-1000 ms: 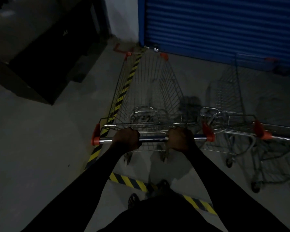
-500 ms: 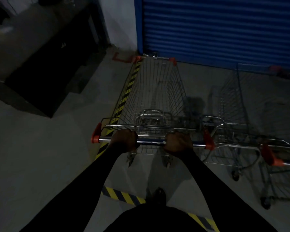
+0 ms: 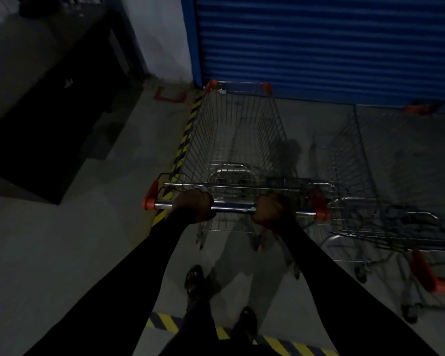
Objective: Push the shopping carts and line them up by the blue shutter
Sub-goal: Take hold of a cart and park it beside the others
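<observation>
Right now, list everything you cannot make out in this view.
Head view only:
- Gap between the pushed cart and the blue shutter: hidden by the cart's own front rim, so contact cannot be told.
- The pushed cart's front wheels: hidden under its basket.
- Second cart: its handle is cut off by the right edge.
- Dark block on the left: too dim to identify.

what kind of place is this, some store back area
Likely a shop's dim cart bay or loading area: a wire shopping cart with a second cart beside it, a closed blue shutter, and yellow-black hazard tape on the concrete floor.
</observation>
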Tool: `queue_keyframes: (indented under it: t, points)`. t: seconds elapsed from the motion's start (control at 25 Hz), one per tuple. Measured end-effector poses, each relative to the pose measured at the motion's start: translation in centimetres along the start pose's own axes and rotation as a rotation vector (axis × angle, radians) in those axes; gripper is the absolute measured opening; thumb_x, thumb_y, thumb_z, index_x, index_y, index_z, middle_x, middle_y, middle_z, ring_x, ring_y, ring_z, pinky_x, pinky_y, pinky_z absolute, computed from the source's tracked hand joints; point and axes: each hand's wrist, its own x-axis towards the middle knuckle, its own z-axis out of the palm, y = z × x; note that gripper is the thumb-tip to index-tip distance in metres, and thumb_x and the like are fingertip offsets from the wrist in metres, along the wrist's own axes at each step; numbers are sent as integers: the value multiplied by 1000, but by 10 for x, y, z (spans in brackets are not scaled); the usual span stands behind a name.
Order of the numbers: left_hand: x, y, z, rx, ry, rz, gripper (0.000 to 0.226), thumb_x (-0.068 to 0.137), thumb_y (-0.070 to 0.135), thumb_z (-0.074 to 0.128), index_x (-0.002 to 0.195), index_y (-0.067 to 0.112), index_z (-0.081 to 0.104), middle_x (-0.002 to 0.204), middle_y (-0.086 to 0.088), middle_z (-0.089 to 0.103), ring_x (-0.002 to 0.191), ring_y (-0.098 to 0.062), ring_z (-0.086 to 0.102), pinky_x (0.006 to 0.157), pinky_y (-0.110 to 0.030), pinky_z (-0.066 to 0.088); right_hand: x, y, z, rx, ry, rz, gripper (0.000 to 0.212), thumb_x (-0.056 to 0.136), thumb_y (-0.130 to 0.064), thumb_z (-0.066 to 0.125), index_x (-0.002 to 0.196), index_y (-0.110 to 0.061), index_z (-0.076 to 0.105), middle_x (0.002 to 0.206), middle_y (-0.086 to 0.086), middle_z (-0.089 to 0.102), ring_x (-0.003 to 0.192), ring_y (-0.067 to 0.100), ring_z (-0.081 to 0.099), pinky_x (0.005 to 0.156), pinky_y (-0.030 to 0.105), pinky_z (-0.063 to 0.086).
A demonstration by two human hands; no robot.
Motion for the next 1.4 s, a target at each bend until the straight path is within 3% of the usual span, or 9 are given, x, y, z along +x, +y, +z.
queue_keyframes:
  t: [0.16,0.28,0.44,0.52,0.76,0.96,1.2,1.32,1.4]
  points:
    - [34,-23,-7,22,-38,70,38,83,47,50,91,13,64,91,-12,68,87,-34,64,71,-36,49,38,0,-11,-23,-226,170,30,73,-43,65,85,-16,70,89,7,69,86,31,67,72,34,50]
    - [53,-43,-13,34,22,99,34,84,46,53,96,17,65,94,-6,67,90,-28,64,70,-31,45,60,-9,-14,-100,-255,219,41,80,-51,56,104,-20,67,108,6,67,103,29,63,83,35,49]
    - [57,-68,-5,-16,-4,113,27,62,42,70,60,16,65,57,-5,63,52,-27,62,48,-28,48,73,-24,-7,-150,-252,286,42,79,-54,54,104,-22,65,107,5,68,102,28,64,84,36,49]
    - [63,-82,8,-57,67,146,28,63,43,61,55,16,62,51,-5,59,45,-27,59,44,-27,47,76,-32,-6,-160,-248,304,42,80,-54,54,105,-22,66,107,5,68,102,27,64,84,36,49]
    - [44,-86,27,-43,180,181,34,74,37,47,58,10,60,54,-12,58,48,-31,58,46,-30,45,58,-52,-7,-143,-294,333,43,83,-54,55,107,-21,64,109,7,67,103,28,63,83,35,49]
    - [-7,-79,18,8,79,129,32,62,44,65,68,13,65,65,-10,65,60,-32,63,54,-34,50,17,-84,-7,-107,-282,312,40,85,-51,53,106,-20,64,109,7,66,102,29,63,83,37,50]
    - [-85,-46,21,26,1,89,33,78,45,52,89,17,67,89,-7,69,85,-30,65,67,-33,48,-52,-116,-8,-82,-310,291,42,84,-55,54,107,-22,66,110,6,67,103,28,63,85,37,49]
    - [-113,-26,19,-17,-135,-70,32,82,46,54,94,18,66,93,-4,65,88,-27,64,61,-29,41,-81,-127,-12,-68,-320,289,42,84,-55,55,106,-20,66,111,7,67,104,29,62,86,37,49]
    - [-133,-23,20,-9,-62,-40,29,72,48,66,77,19,68,74,-3,66,69,-25,66,46,-22,33,-98,-137,-13,-75,-322,301,43,83,-55,55,106,-20,66,111,7,67,105,29,62,86,37,49]
